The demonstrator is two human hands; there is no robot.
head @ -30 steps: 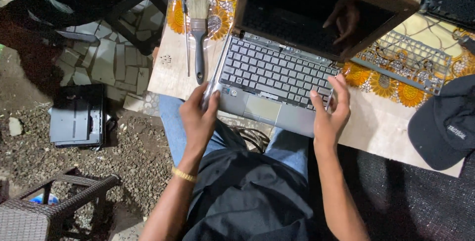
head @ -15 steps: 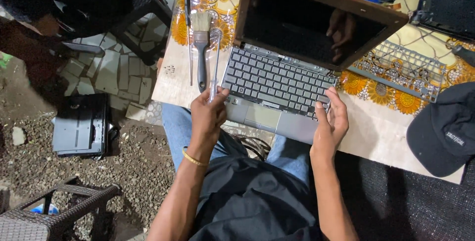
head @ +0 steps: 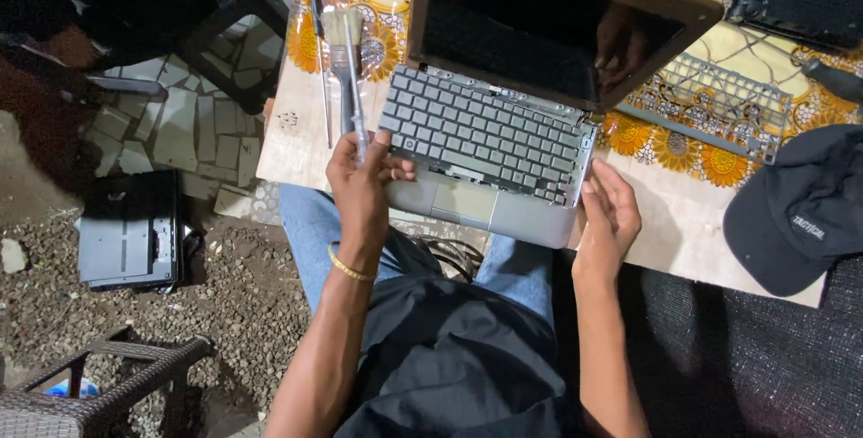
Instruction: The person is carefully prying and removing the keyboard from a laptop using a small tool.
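Both hands on the laptop point(head: 485, 146) at the table's point(head: 683, 240) near edge: left hand point(head: 360, 182) pinching a thin tool point(head: 357, 114), right hand point(head: 611, 213) open against its right corner.

Gravel floor point(head: 234, 312) (partly stone-paved), wicker chair point(head: 99, 393) at lower left.

Open grey laptop point(head: 490, 146) sits at the table's point(head: 683, 240) near edge. Left hand point(head: 360, 186) holds a thin tool point(head: 357, 114) at its left corner; right hand point(head: 611, 218) touches its right corner. Black cap point(head: 796, 213) lies right.
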